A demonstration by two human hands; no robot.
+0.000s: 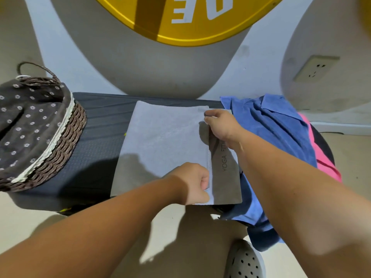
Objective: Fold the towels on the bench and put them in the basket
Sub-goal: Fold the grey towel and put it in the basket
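Bare arms (100,227) reached from the bottom edge over the bench (100,149) at centre. At left, the basket (66,145) seemingly held no towels yet. The left hand (195,182) and right hand (221,125) pinched the grey towel (164,141) mid-fold; a blue towel (281,133) and pink towel (327,165) lay unfolded at right.

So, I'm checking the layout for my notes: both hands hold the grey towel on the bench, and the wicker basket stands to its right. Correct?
Not quite. The head view shows the wicker basket to the left of the grey towel, not its right. The left hand and right hand do both hold that towel on the bench.
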